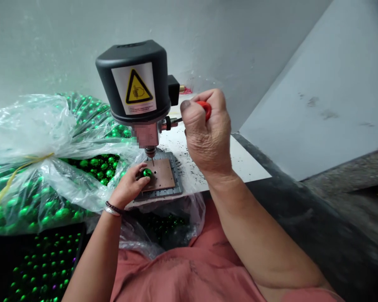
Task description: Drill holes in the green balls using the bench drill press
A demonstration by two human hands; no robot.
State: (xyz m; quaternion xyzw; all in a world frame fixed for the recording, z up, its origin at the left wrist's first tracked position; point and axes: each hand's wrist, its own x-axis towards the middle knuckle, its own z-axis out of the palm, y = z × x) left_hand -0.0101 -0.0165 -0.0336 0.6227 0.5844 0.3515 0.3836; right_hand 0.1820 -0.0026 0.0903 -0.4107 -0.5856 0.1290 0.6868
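Observation:
My left hand [132, 183] pinches a shiny green ball [147, 172] between thumb and fingers, just above a brown board [164, 173]. The board lies on the grey slotted base [178, 178] of a drill press [135, 79], whose thin drill bit [153, 162] points down close beside the ball. A dark hole shows in the board to the right of the ball. Raised to the right of the machine, my right hand [208, 130] is closed around the red knob [204, 108] of the drill press lever.
Clear plastic bags [34, 126] full of green balls fill the left side. A dark tray [40, 268] of green balls stands at lower left. Another plastic bag [195, 212] hangs below the front edge. Dark shavings [192, 167] litter the white tabletop [245, 167]. A wall rises behind.

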